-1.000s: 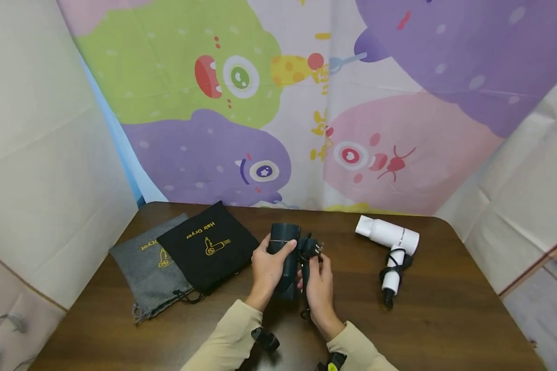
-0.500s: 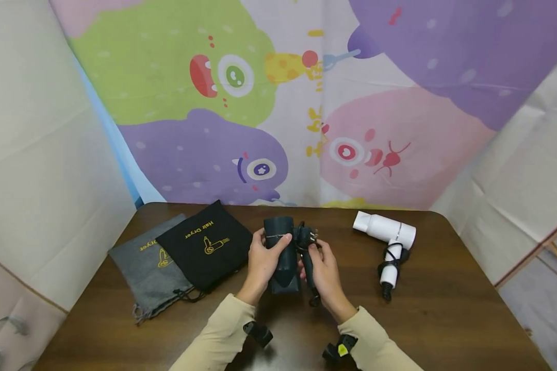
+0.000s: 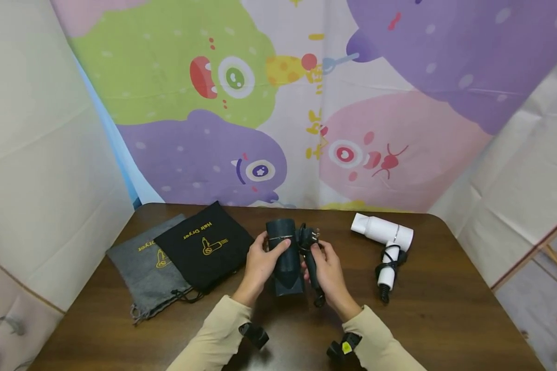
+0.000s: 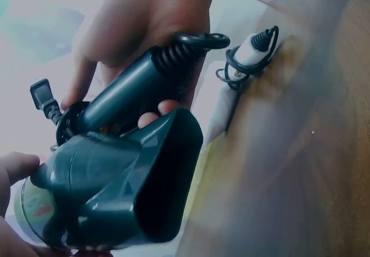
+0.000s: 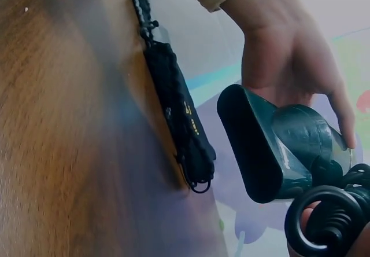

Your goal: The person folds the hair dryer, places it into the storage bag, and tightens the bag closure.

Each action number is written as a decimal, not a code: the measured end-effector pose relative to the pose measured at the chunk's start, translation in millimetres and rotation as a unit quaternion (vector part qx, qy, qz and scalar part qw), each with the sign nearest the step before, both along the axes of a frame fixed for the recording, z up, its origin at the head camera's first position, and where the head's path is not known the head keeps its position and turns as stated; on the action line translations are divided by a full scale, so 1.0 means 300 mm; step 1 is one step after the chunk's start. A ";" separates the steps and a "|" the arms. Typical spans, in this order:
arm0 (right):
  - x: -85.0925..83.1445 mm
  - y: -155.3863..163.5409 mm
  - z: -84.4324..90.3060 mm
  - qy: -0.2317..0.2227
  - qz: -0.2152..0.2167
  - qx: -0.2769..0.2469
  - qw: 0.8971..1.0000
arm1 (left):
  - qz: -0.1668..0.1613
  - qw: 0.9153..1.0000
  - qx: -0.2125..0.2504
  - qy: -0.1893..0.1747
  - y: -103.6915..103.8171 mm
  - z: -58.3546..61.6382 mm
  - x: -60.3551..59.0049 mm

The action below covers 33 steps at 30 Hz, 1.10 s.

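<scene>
Nearest, above the dark wooden bench [image 3: 445, 319]: left hand [image 3: 259, 265] wrapped around the barrel of a dark hair dryer [image 3: 285, 255], thumb across the metal band. Right hand [image 3: 329, 273] curled around the dryer's folded handle [image 3: 312, 268], with bundled cord and plug [image 3: 306, 236] at the fingertips. Held mid-bench, nozzle toward the wearer. Farther left, flat on the bench: black pouch [image 3: 204, 247] overlapping grey pouch [image 3: 150, 268]. Farther right: white hair dryer [image 3: 384, 234], cord wound round its handle. Beyond, cartoon monster backdrop [image 3: 278, 103].
</scene>
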State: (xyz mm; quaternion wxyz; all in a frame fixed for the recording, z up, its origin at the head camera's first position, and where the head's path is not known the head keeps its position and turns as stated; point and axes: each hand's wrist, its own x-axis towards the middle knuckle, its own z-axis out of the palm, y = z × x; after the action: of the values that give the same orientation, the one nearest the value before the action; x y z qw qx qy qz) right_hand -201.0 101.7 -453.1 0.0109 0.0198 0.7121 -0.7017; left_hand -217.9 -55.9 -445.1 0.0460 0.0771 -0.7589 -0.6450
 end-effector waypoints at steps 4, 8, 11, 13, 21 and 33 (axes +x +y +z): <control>-0.004 0.014 -0.005 -0.002 0.003 0.006 1.000 | -0.009 1.000 -0.004 -0.010 -0.003 -0.006 -0.002; -0.005 0.021 -0.008 -0.015 0.013 0.008 1.000 | -0.008 0.999 0.018 -0.028 -0.013 -0.017 -0.001; -0.008 0.026 0.000 -0.022 0.027 0.017 0.999 | -0.003 0.998 0.047 -0.046 -0.025 -0.024 0.000; -0.010 0.029 0.009 -0.023 0.035 0.027 0.999 | -0.001 0.997 0.061 -0.055 -0.033 -0.025 0.000; -0.011 0.043 0.028 -0.023 0.058 0.050 0.997 | -0.002 0.995 0.082 -0.063 -0.048 -0.025 -0.006; -0.005 0.085 0.006 -0.038 0.078 0.109 0.990 | 0.019 0.990 0.111 -0.080 -0.070 -0.039 -0.018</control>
State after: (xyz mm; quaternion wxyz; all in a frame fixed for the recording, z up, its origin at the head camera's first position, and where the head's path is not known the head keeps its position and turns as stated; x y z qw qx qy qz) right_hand -202.6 127.1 -451.2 0.0906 -0.0076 0.7827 -0.6158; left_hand -223.3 -76.8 -456.8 -0.0114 0.1477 -0.6819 -0.7163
